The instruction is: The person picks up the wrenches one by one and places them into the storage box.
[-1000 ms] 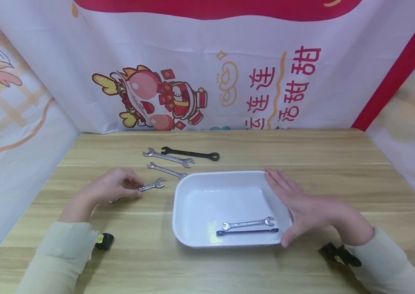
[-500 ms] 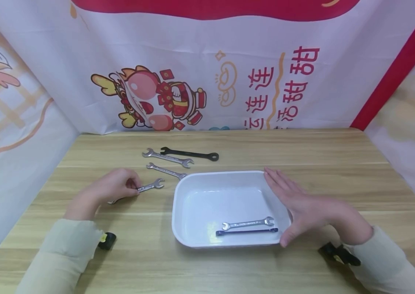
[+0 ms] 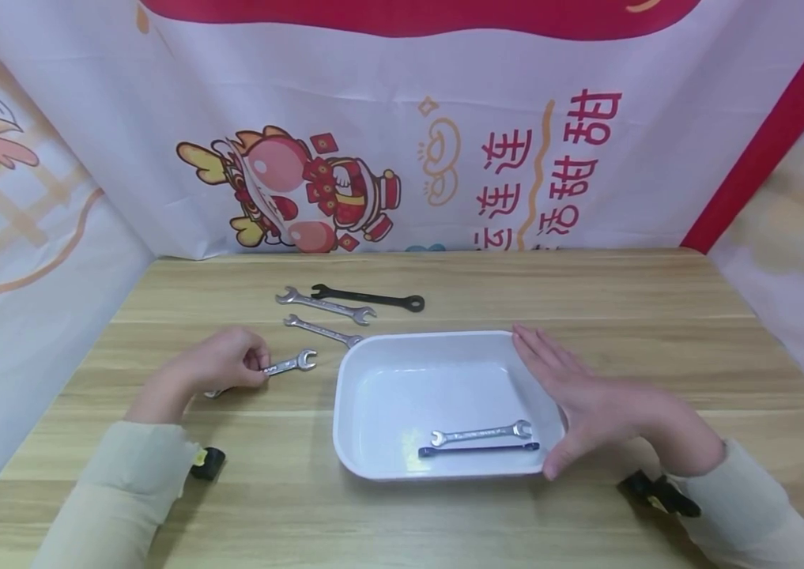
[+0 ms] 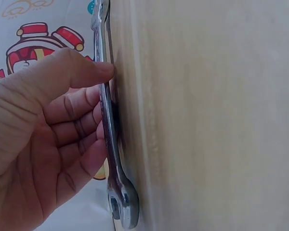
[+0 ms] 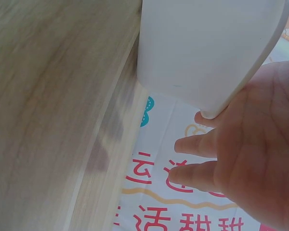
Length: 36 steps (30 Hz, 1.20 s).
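My left hand (image 3: 224, 359) pinches a silver open-end wrench (image 3: 291, 364) between thumb and fingers, left of the white tray. In the left wrist view the wrench (image 4: 112, 149) lies along the wooden tabletop, crossing the fingertips; whether it still touches the wood I cannot tell. The right hand (image 3: 579, 403) rests with spread, straight fingers against the right end of the tray (image 3: 409, 395). That palm (image 5: 255, 149) meets the tray's outer wall (image 5: 202, 53) in the right wrist view. Inside the tray lie a silver wrench (image 3: 481, 433) and a dark blue wrench (image 3: 478, 450), side by side.
Behind the left hand lie a black wrench (image 3: 369, 298), a larger silver wrench (image 3: 326, 305) and a smaller silver wrench (image 3: 322, 329), whose right end reaches the tray's back left corner. A printed cloth (image 3: 402, 142) hangs behind the table (image 3: 622, 292).
The wrench in my left hand has shifted slightly, its right end a little lower and nearer me. The left fingers have drawn slightly left along it. The right hand and tray stay put.
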{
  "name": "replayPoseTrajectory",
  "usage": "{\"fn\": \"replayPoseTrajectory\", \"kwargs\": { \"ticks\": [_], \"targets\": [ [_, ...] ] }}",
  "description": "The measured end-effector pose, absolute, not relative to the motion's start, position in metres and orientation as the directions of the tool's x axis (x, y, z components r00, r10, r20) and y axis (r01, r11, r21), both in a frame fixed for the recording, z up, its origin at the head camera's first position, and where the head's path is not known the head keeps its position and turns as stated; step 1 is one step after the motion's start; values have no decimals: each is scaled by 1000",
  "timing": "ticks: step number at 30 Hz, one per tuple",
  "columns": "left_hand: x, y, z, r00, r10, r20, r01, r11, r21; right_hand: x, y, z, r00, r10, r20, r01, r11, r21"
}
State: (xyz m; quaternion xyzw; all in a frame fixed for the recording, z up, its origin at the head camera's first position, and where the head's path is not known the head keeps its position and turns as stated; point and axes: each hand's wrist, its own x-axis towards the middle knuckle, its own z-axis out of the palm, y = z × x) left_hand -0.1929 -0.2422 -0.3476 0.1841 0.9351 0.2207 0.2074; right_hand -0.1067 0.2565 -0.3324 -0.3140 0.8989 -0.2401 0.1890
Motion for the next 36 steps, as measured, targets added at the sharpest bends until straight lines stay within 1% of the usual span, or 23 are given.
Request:
{"fn": "replayPoseTrajectory", "kwargs": {
  "ticks": [10, 18, 27, 36],
  "targets": [
    [-192, -245, -345, -837, 438, -327, 233, 827, 511, -107, 258, -335, -719, -675, -167, -493, 664, -562],
    [-192, -247, -344, -828, 485, -280, 286, 796, 534, -107, 259, -335, -718, -676, -167, -490, 660, -570],
    [-187, -251, -344, -827, 467, -312, 257, 809, 528, -109, 258, -335, -714, -679, -173, -493, 662, -565],
    [-189, -250, -345, -816, 512, -269, 311, 781, 542, -107, 259, -337, -710, -686, -160, -503, 652, -568]
  ]
}}
